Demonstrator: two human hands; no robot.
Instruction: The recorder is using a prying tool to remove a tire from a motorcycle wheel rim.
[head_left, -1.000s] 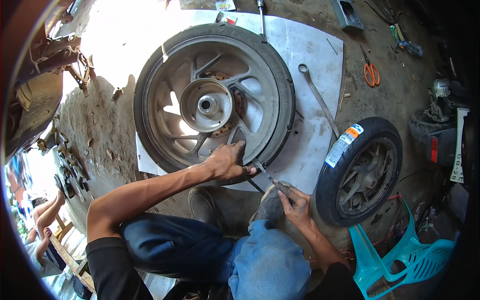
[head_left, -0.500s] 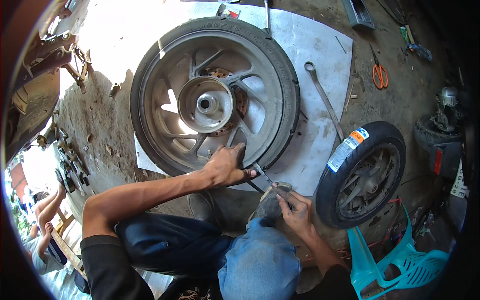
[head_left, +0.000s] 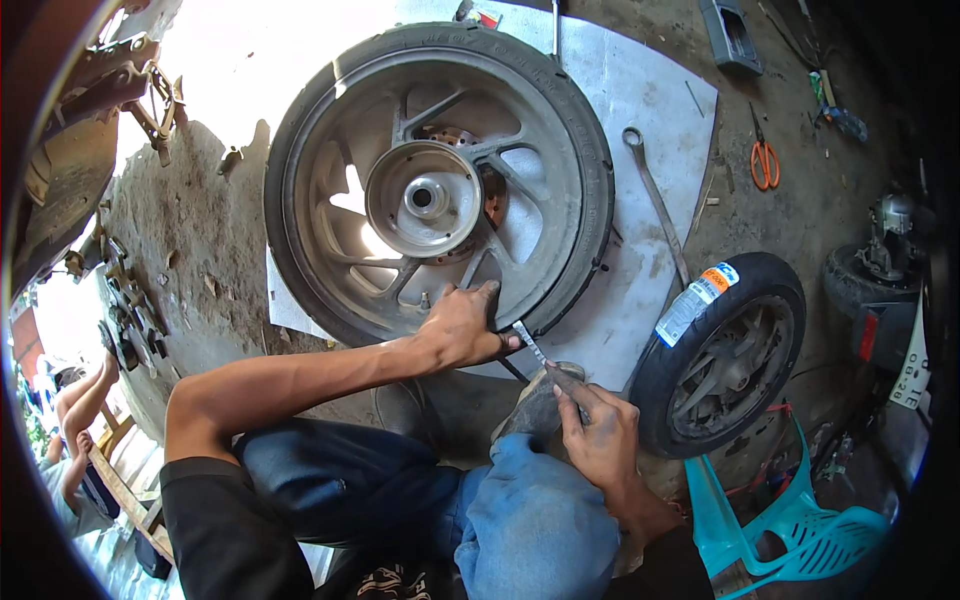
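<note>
A large spoked motorcycle wheel (head_left: 500,255) with a black tyre (head_left: 596,190) lies flat before me. My left hand (head_left: 462,325) is closed over the wheel's near edge, fingers on the inner rim and thumb at the tyre's outer side. My right hand (head_left: 598,420) grips a slim flat metal tool (head_left: 530,343) by its near end. The tool's pale far end meets the tyre edge beside my left thumb. A dark bar (head_left: 512,369) sticks out from under the tyre next to my left hand.
A white sheet (head_left: 650,95) lies under the wheel. On it is a ring spanner (head_left: 655,200). To the right are orange-handled scissors (head_left: 764,160), a smaller labelled wheel (head_left: 730,370) and a turquoise plastic chair (head_left: 830,540). Motorcycle parts (head_left: 130,90) stand left; another person sits far left.
My view has shifted slightly. My right hand has turned and its wrist has come lower, while the tool's tip stays at the tyre edge. My left hand keeps its hold.
</note>
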